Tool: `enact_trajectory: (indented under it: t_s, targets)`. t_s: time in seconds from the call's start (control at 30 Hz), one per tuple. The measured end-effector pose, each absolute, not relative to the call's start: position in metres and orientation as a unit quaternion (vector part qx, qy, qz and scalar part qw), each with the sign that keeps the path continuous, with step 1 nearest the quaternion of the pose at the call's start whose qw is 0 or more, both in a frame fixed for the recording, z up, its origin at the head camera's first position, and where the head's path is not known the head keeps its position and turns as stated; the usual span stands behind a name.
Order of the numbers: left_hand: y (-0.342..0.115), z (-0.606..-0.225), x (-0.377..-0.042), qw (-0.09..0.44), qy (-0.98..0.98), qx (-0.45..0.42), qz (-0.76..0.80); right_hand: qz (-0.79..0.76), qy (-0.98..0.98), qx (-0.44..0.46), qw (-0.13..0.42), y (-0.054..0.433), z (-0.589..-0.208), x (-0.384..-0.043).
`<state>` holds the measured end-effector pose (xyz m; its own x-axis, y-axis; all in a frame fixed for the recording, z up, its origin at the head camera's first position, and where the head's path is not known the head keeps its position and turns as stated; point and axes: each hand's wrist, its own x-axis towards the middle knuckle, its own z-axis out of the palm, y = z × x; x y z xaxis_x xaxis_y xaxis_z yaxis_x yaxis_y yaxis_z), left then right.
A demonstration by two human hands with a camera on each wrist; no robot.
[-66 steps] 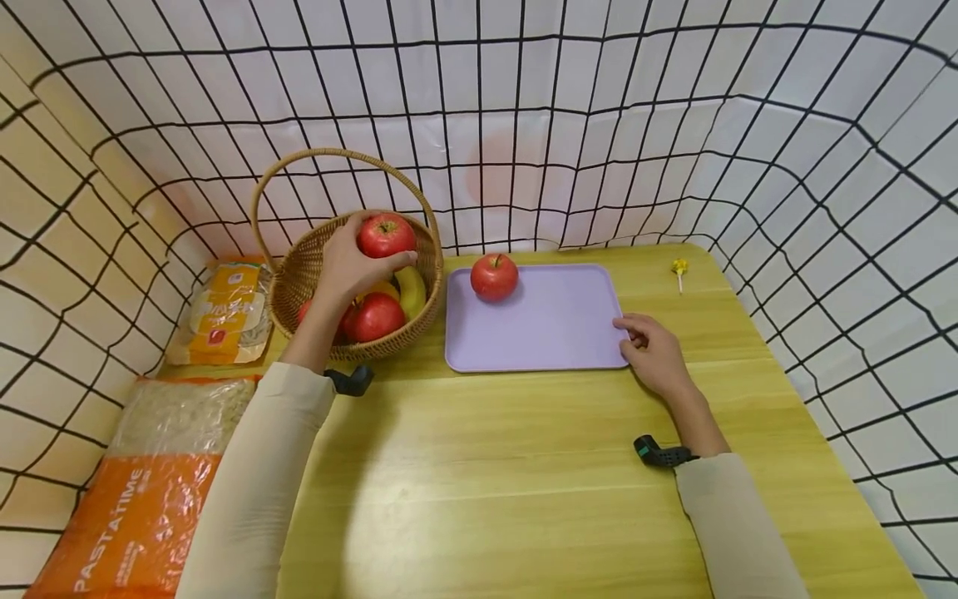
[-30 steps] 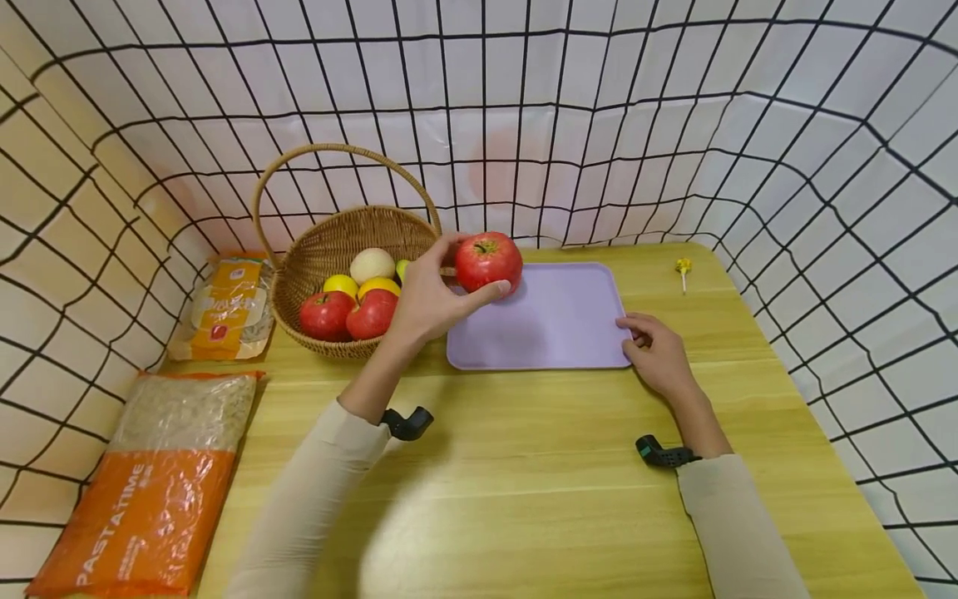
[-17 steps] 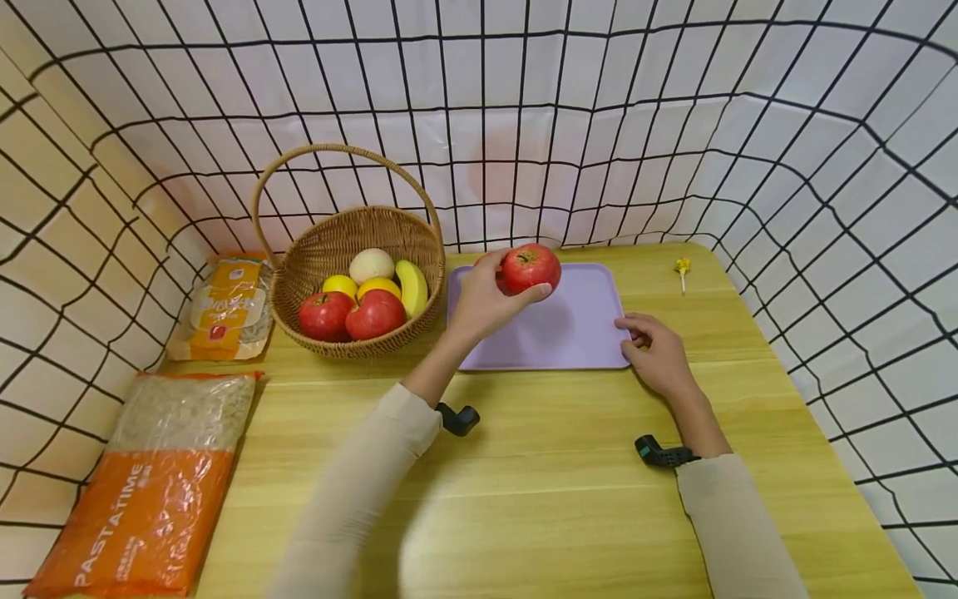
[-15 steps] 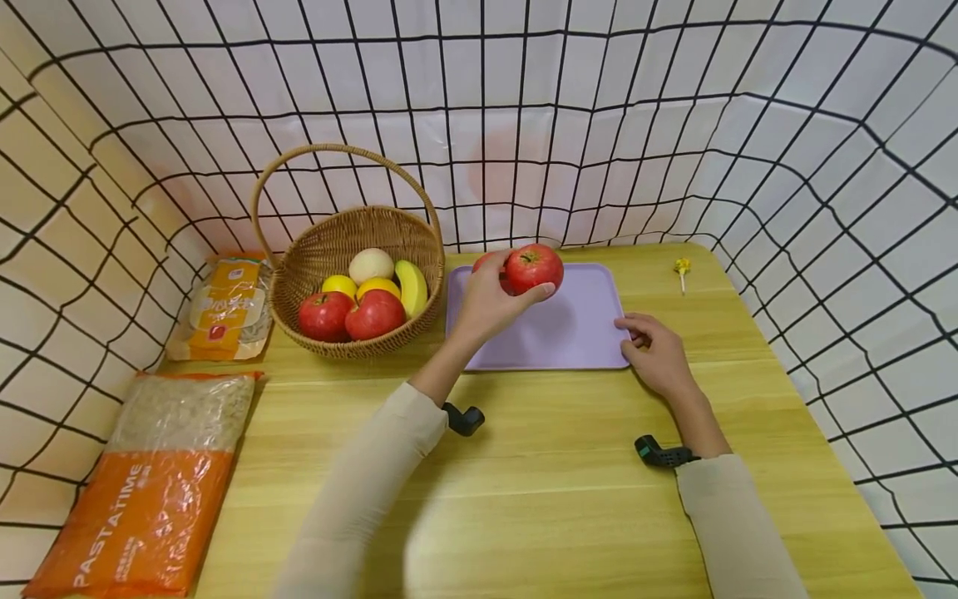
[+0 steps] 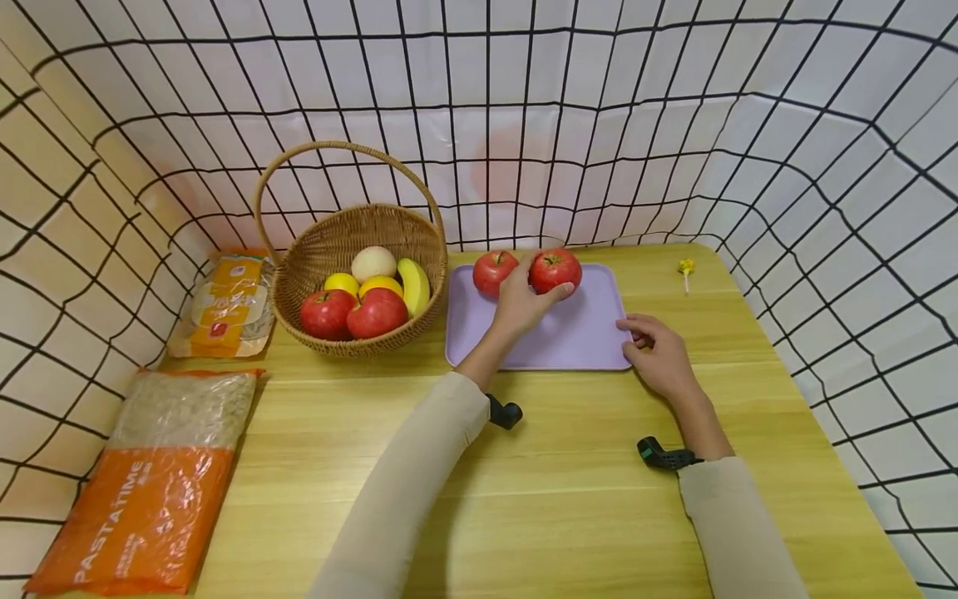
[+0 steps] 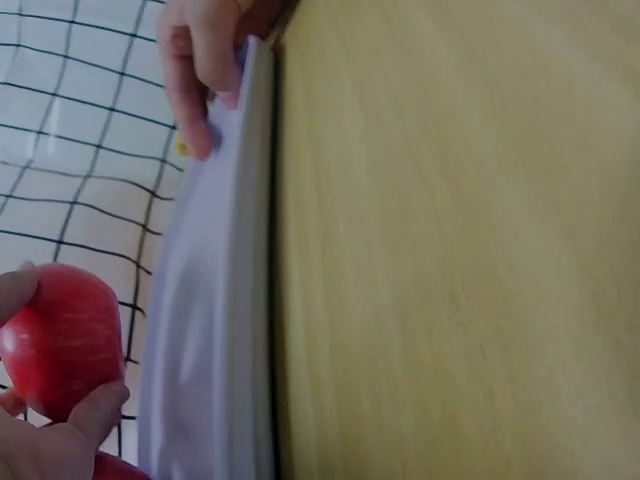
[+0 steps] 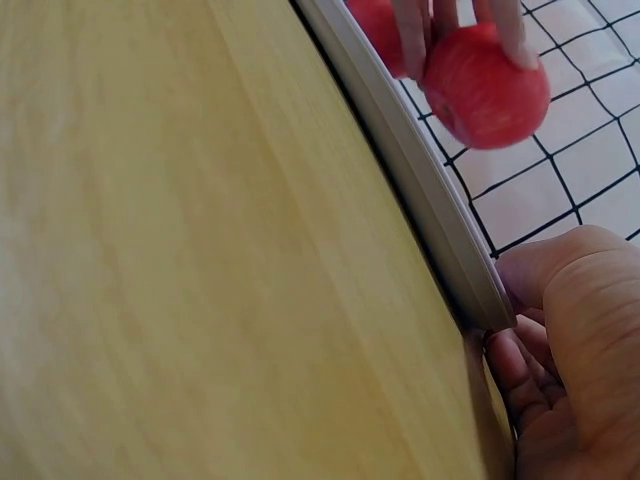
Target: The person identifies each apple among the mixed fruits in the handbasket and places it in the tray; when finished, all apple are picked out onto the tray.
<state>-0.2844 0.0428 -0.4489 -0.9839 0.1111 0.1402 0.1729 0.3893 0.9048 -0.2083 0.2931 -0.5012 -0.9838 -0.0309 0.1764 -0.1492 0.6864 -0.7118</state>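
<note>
My left hand point(image 5: 521, 301) grips a red apple point(image 5: 555, 270) between thumb and fingers over the back middle of the lilac tray point(image 5: 479, 337). In the left wrist view that apple point(image 6: 65, 335) shows with the thumb and fingers around its sides. A second red apple point(image 5: 494, 273) sits on the tray just left of the held one. My right hand point(image 5: 659, 353) pinches the tray's right edge near its front corner. In the right wrist view, the right hand point(image 7: 580, 340) has digits above and below the tray rim point(image 7: 440, 210).
A wicker basket point(image 5: 299, 258) at the back left holds red apples point(image 5: 377, 314), yellow fruit, a pale round fruit point(image 5: 373, 264) and a banana point(image 5: 413, 287). Two food bags, one orange pasta bag point(image 5: 142, 491) and one smaller packet point(image 5: 228, 308), lie left. A yellow lollipop point(image 5: 686, 268) lies back right.
My left hand has lifted the apple out of the basket and carried it right, then lower over the tray, beside the other apple. The right hand has stayed at the tray's edge.
</note>
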Motion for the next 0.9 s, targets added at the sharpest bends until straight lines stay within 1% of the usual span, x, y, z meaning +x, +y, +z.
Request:
enact_trajectory:
  t_s: [0.17, 0.47, 0.7, 0.9]
  targets:
    - [0.057, -0.457, -0.291, 0.034, -0.836, -0.099, -0.539, 0.389, -0.916, 0.047, 0.084, 0.296, -0.501, -0.207]
    - [0.071, -0.466, -0.294, 0.061, -0.850, -0.070, -0.519, 0.390, -0.916, 0.049, 0.080, 0.294, -0.502, -0.207]
    - [0.068, -0.463, -0.292, 0.034, -0.860, -0.076, -0.503, 0.396, -0.913, 0.053, 0.084, 0.293, -0.501, -0.208]
    - [0.053, -0.451, -0.283, 0.005, -0.866, -0.121, -0.486, 0.390, -0.915, 0.056, 0.087, 0.294, -0.502, -0.207]
